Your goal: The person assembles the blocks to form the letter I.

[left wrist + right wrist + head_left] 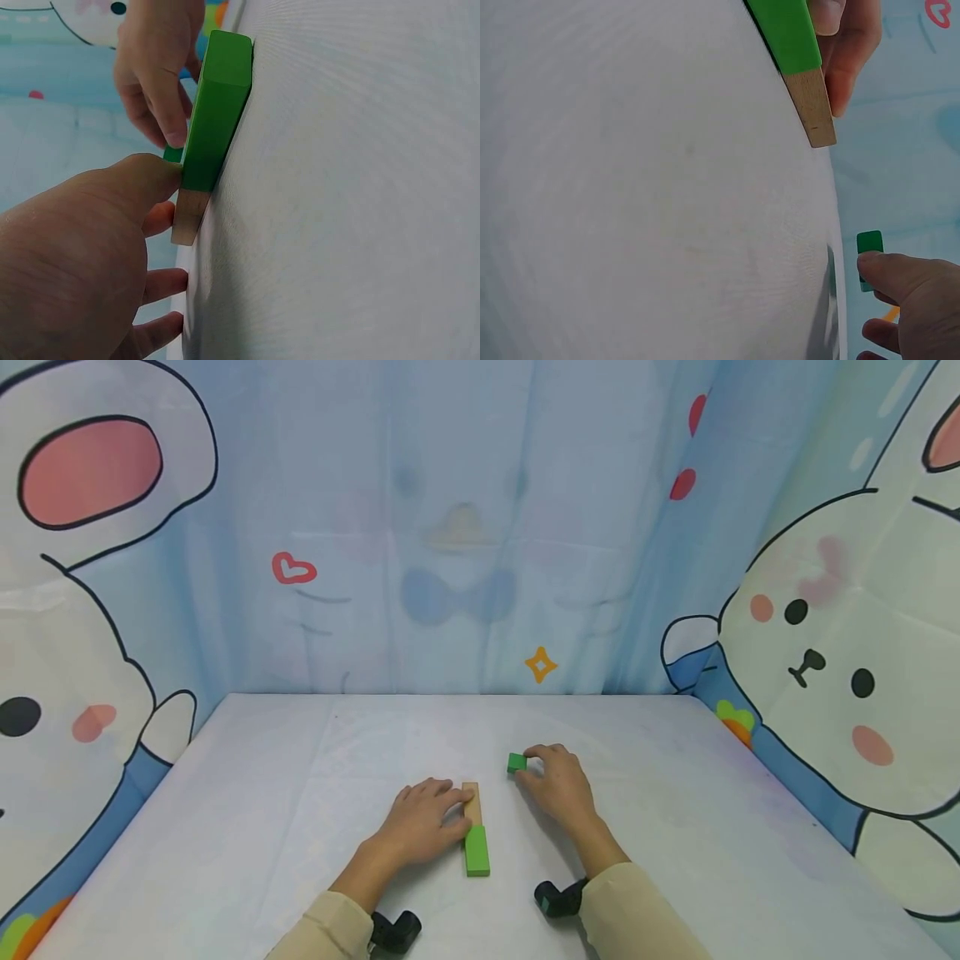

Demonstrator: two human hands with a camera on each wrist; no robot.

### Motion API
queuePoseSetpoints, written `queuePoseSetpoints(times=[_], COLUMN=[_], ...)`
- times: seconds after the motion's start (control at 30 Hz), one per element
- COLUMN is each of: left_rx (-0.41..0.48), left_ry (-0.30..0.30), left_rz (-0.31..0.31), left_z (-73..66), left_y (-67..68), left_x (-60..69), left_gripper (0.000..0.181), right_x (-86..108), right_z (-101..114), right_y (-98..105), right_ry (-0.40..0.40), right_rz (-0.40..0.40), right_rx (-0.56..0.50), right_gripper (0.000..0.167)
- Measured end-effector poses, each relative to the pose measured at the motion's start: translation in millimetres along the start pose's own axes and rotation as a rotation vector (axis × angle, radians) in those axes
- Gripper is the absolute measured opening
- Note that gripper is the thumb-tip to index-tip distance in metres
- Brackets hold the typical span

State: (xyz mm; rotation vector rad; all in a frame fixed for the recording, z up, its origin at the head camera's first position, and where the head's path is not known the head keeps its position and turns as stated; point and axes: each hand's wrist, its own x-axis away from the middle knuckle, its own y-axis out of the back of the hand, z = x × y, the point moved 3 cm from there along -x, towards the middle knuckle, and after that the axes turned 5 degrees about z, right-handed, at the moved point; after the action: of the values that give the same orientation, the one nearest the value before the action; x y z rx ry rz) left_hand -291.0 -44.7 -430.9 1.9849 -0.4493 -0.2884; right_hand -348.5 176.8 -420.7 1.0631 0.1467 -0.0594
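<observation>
Two blocks lie end to end on the white table: a light green block (477, 852) nearer me and a plain wooden block (472, 803) beyond it. My left hand (423, 822) rests along their left side. Its thumb touches the green block near the join, and its index finger reaches the wooden one. To the right and farther back, my right hand (558, 785) pinches a small darker green block (517, 762) between thumb and index finger. In the right wrist view this small block (869, 241) is held up off the table, partly covered by the thumb.
A white cloth covers the table (247, 827). A pale blue curtain (465, 635) with printed rabbits hangs behind and at both sides. Black wrist cameras (558, 900) are worn below both hands, close to the tabletop.
</observation>
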Motion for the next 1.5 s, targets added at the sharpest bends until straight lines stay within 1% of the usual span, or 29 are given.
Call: queuePoseSetpoints(times=[0.17,0.3,0.63,0.8,0.9,1.23,1.5], left_rx=[0.000,0.005,0.004,-0.006,-0.010,0.006,0.011], left_ry=[-0.005,-0.006,-0.002,-0.003,-0.004,-0.003,-0.008], left_rz=[-0.012,-0.011,-0.005,-0.006,-0.010,0.003,-0.005], left_z=[-0.3,-0.7,-0.8,0.4,0.9,0.5,1.4], left_y=[0.3,0.5,0.2,0.1,0.7,1.4,0.5], left_x=[1.2,2.0,1.5,0.5,0.3,1.2,0.5], left_gripper=[0.047,0.047,0.047,0.047,0.047,0.048,0.048], right_x=[-1.2,-2.8,-6.2,-7.1,-8.5,-11.1,-14.5], right_z=[3,6,12,16,19,27,29], right_y=[-2,-5,-13,-15,-18,-23,-26], right_ry=[0.024,0.035,0.020,0.038,0.049,0.013,0.039], right_rz=[-0.010,-0.002,0.017,0.018,0.019,0.031,0.033], right_rx=[-0.003,-0.018,-0.055,-0.067,-0.066,-0.048,-0.051], right_gripper=[0.038,0.038,0.039,0.039,0.039,0.041,0.040])
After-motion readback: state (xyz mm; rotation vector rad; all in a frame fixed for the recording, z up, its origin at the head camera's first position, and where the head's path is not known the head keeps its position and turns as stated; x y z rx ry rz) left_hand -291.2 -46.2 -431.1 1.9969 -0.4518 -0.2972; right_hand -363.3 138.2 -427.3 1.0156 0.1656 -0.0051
